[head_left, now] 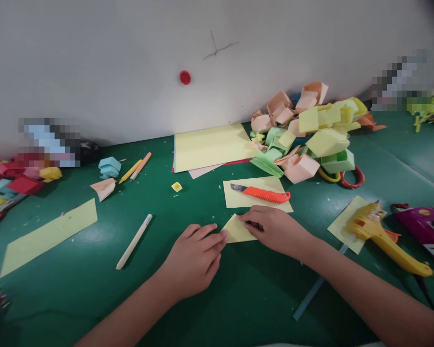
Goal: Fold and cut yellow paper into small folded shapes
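Observation:
A small sheet of pale yellow paper [240,233] lies on the green table between my hands, its upper left corner coming to a slanted point. My left hand [197,258] rests palm down with the fingers stretched, the fingertips touching the sheet's left edge. With thumb and fingers closed on the sheet's upper right part, my right hand [277,229] presses it against the table; the thumb is partly hidden. Just beyond the right hand, an orange utility knife [264,193] with its blade out lies on another yellow paper piece [235,200].
Folded paper pieces [292,140] are heaped at the back right, beside stacked sheets [210,147]. A yellow glue gun [379,231] lies at right near a purple one [425,229]. At left are a white paper roll [134,241], a long yellow strip [50,236] and colored pencils [135,168].

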A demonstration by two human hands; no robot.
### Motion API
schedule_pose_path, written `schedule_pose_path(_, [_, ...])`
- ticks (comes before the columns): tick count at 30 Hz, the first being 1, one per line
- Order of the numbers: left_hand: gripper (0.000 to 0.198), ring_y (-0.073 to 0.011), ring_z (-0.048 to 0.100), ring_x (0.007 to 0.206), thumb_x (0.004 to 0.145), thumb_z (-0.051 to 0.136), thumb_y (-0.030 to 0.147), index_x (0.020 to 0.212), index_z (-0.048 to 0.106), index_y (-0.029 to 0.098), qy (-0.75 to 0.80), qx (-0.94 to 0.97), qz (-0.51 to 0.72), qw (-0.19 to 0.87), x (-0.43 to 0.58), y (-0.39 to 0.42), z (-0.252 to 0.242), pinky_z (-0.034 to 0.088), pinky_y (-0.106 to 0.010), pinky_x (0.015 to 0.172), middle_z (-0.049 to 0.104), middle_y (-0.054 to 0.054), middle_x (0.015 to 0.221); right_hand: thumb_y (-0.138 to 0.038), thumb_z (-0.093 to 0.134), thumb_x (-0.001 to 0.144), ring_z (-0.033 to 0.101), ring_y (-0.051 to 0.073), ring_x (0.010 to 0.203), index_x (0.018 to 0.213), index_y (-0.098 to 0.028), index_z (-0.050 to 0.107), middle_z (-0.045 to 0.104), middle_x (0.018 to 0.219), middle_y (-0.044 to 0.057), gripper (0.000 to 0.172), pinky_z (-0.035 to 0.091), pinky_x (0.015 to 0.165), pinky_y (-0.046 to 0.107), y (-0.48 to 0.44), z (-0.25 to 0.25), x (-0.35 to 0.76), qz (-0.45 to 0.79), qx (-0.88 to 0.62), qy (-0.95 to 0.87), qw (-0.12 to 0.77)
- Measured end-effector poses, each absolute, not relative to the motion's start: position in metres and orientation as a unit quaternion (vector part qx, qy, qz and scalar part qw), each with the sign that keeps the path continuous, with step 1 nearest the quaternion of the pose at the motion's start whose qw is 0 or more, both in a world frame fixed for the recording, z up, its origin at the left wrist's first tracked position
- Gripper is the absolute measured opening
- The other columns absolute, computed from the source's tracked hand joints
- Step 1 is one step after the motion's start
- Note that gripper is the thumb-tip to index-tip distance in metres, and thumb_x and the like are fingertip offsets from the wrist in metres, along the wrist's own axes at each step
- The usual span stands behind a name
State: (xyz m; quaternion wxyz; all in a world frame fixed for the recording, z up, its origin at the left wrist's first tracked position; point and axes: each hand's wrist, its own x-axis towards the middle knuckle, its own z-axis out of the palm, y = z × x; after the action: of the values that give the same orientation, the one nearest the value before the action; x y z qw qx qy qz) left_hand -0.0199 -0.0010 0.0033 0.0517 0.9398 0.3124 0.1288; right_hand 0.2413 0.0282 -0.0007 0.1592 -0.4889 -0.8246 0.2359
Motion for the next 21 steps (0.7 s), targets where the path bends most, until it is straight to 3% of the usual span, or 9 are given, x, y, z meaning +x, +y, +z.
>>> schedule_pose_path(12, [0.028,-0.0246,0.064,0.113,0.098,0.051,0.019,0.118,0.072,0.019,0.299,0.934,0.192,0.046,-0.0197,0.0065,-0.0023,0.048,-0.040,0.088,0.076,-0.004,0.116,-0.023,0.053,0.098,0.064,0.017,0.076,0.112,-0.022,0.074,0.070,0.091,0.005,0.025,0.045,0.065,0.027,0.0284,0.0017,0.2420,0.244,-0.486,-0.824,0.157])
schedule_pose_path(21, [0.028,-0.0259,0.065,0.111,0.096,0.053,0.020,0.114,0.075,0.023,0.319,0.927,0.194,0.020,-0.0179,0.0042,-0.0008,0.046,-0.042,0.086,0.077,-0.003,0.113,-0.022,0.053,0.097,0.068,0.020,0.087,0.118,-0.024,0.071,0.073,0.100,0.005,0.027,0.050,0.072,0.030,0.0290,-0.0013,0.2446,0.246,-0.487,-0.824,0.157])
